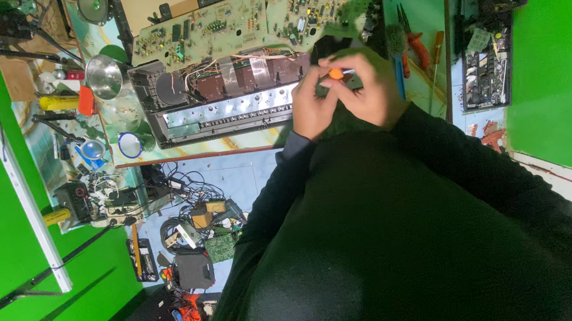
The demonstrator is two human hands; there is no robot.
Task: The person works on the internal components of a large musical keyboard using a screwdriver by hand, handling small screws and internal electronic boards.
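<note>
Fingers of both my hands meet on a small orange-tipped tool, likely a screwdriver handle, held close in front of my chest. My left hand curls shut around its lower part and my right hand folds over from the other side, so both are closed on it; how much of the tool lies between them I cannot tell, since my knuckles hide the shaft. Just beyond my hands sits the opened dark chassis of an electronic unit, its pale front strip turned toward me and its wiring bare. Two green circuit boards are already lifted out and lie tilted up behind it toward the far edge of the bench, so I judge the teardown well along, with the chassis itself still in one piece and the tool not touching any screw right now. Red-handled pliers rest at the bench's right side, and another dark opened unit stands past them. Near the left edge lie a shiny metal reflector, a yellow tool and a tangle of cables.
</note>
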